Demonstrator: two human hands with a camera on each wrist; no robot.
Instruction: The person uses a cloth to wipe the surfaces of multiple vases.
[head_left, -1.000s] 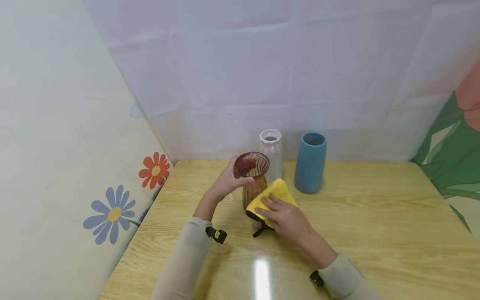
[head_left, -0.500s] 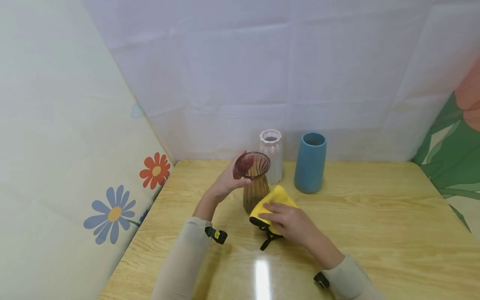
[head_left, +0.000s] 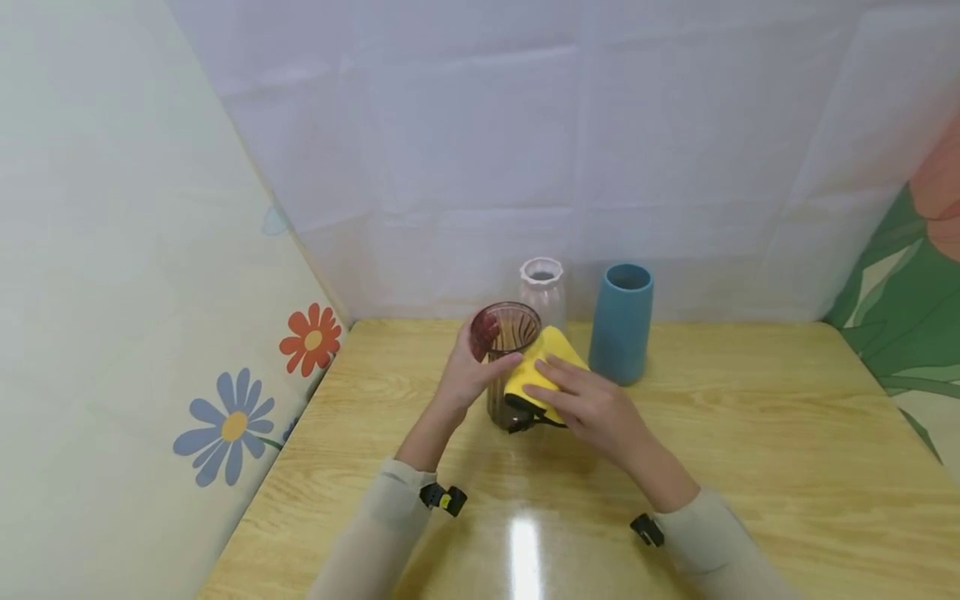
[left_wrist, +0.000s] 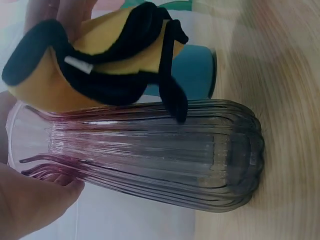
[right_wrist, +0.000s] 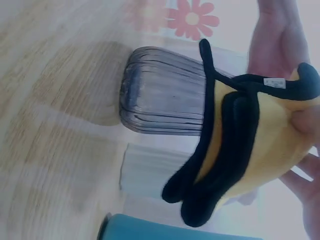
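A ribbed glass vase [head_left: 497,400], reddish at its flared mouth and smoky grey toward the base, stands upright on the table. My left hand [head_left: 463,373] grips it from the left just below the rim, thumb across the near side. In my right hand [head_left: 603,415] is a folded yellow cloth [head_left: 534,377] with black edging and a black loop. The cloth lies against the vase's right side, around its upper half. From the left wrist view, the cloth [left_wrist: 55,92] overlaps the glass near the neck, its loop hanging over the ribs.
Behind the glass vase is a pale pinkish-white vase [head_left: 543,302] with a scalloped rim, partly hidden. A matte blue vase [head_left: 621,333] stands to its right. The wood-grain table [head_left: 750,433] meets a white cloth backdrop [head_left: 480,150] at the back.
My right hand and the cloth first slid down and toward me along the vase, then rose to its upper half. The left hand keeps its hold, its thumb now farther across the glass.
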